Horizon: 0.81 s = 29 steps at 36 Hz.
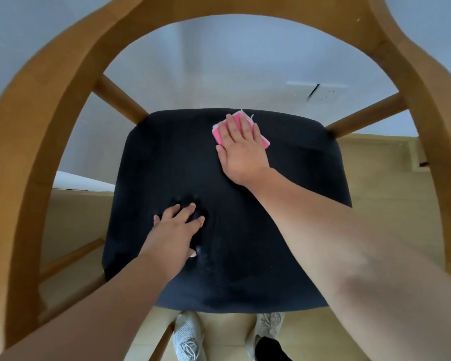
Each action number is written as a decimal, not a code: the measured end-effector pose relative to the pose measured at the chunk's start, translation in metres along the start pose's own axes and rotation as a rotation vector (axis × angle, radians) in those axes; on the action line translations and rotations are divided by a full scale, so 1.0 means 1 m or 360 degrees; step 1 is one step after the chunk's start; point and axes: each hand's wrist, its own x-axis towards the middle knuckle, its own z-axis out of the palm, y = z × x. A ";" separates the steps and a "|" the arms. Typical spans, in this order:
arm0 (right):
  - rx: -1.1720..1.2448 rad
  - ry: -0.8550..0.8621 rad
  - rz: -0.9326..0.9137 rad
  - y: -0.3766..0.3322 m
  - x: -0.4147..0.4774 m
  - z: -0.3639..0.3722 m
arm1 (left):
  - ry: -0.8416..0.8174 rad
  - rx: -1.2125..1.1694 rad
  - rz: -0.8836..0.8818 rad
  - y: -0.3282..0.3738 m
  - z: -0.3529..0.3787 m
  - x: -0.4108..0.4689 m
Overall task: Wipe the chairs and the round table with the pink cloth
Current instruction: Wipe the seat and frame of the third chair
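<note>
Head view
- Cloth: the pink cloth (263, 140) lies folded flat on the chair seat (167, 157), at about one o'clock on the cushion, near its back edge.
- Right hand: the right hand (241, 149) presses down on the cloth, fingers (232, 123) straight and close together. It covers most of the cloth, so only the pink edges show.
- Left hand: the left hand (177, 226) rests at about seven o'clock from the seat's middle, fingers (190, 208) spread wide and holding nothing. The cushion dents beneath it.
- Handling: the cloth looks light, soft and limp, and likely to bunch if pushed by one edge. It is probably best driven under a flat palm, or pinched at a folded edge to lift.
- Seat: padded fabric that gives under pressure, so the cloth will probably drag on it rather than glide.
- Frame: the wooden frame (50, 105) curves from nine through twelve to three. It is hard and smooth, and the cloth would likely need wrapping round its rails.
</note>
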 end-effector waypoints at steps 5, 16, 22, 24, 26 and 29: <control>-0.0024 0.0058 -0.0061 0.009 0.003 0.001 | -0.0001 -0.0017 -0.0015 0.000 0.000 0.001; 0.0016 0.0077 0.0074 0.054 -0.005 0.000 | 0.0017 -0.0051 -0.0039 0.002 0.001 -0.001; 0.0063 0.0108 0.0377 0.115 -0.040 0.000 | 0.0025 -0.0026 -0.0045 0.002 0.001 -0.001; 0.0124 0.0114 0.0521 0.137 -0.055 0.005 | 0.0028 -0.0032 -0.0044 0.002 0.002 -0.001; 0.0223 0.0154 0.0627 0.152 -0.072 0.010 | 0.0038 -0.0058 -0.0042 0.002 0.002 -0.001; 0.0360 0.0183 0.0732 0.158 -0.091 0.015 | 0.0066 -0.0082 -0.0034 0.001 0.003 -0.002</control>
